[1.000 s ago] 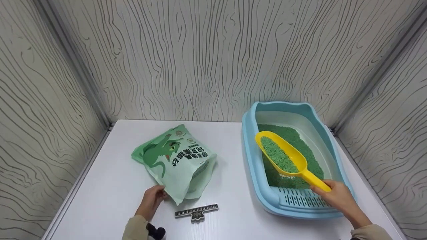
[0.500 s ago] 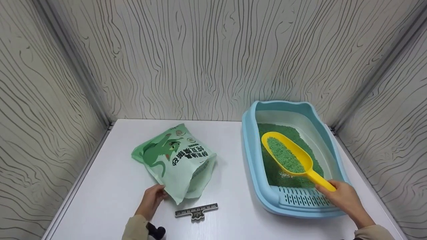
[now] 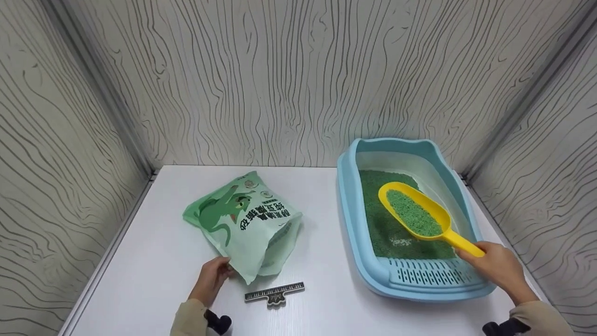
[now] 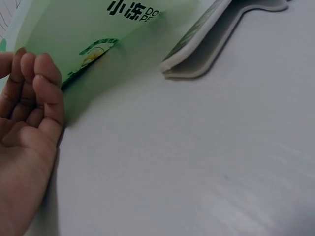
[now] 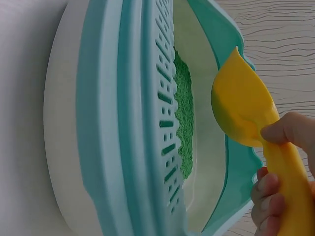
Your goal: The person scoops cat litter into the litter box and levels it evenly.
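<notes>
One scoop [image 3: 436, 211] farther right, clamped in right fingers [image 5: 271, 204] (left fingers [image 4: 47, 91] pinched on one bag [image 3: 254, 235])

A white tabletop [image 3: 158, 261] is being used as the support, and three things are being borne directly on it. Toward the left, a green bag [image 3: 247, 226] is being carried lying down, its printed face being turned up. Near the bag's open mouth, a dark clip [image 3: 274, 296] with striped markings is being supported. On the right, apart from both, a light-blue litter box [image 3: 357, 242] is being held upright.
</notes>
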`<state>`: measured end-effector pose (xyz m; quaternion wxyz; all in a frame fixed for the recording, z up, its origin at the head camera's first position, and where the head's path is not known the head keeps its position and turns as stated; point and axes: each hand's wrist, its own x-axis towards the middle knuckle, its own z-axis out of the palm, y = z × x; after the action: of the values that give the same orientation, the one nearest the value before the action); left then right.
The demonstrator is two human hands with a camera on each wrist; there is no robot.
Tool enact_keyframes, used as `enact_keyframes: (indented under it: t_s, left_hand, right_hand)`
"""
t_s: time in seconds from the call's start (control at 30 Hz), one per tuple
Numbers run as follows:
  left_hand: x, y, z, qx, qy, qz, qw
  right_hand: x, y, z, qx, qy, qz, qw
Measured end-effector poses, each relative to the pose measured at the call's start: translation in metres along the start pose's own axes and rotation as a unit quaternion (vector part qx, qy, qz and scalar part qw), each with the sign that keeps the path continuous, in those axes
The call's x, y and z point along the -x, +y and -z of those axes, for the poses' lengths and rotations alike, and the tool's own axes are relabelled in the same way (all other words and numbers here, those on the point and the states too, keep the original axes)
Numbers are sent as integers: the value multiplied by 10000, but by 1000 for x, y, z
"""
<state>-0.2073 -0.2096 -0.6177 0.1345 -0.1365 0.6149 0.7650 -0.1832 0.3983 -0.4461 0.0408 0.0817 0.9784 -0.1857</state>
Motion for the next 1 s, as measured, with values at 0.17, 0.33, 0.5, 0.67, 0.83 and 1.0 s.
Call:
enact_keyframes:
  t_s: [0.17,0.33,0.5,0.67,0.83,1.0]
  left_hand:
    - [0,0,0,37,42,-12,10000]
    - [1,1,-1,35,67,35,10000]
    - [1,1,-1,-19,118,96,9999]
    - [0,2,-2,24,156,67,9999]
    - [0,2,-3,99,163,41,9998]
    - [0,2,-2,131,131,37,9998]
  right_hand:
    - [-5,8,3,63,21,110,9999]
    - [-6,14,0,86,68,61,9999]
    - [-7,15,-7,170,72,-30,9998]
    - [-6,14,-15,377,113,56,9992]
    - [-6,15,-21,562,326,215,9977]
    - [-9,18,-17,682,334,242,9968]
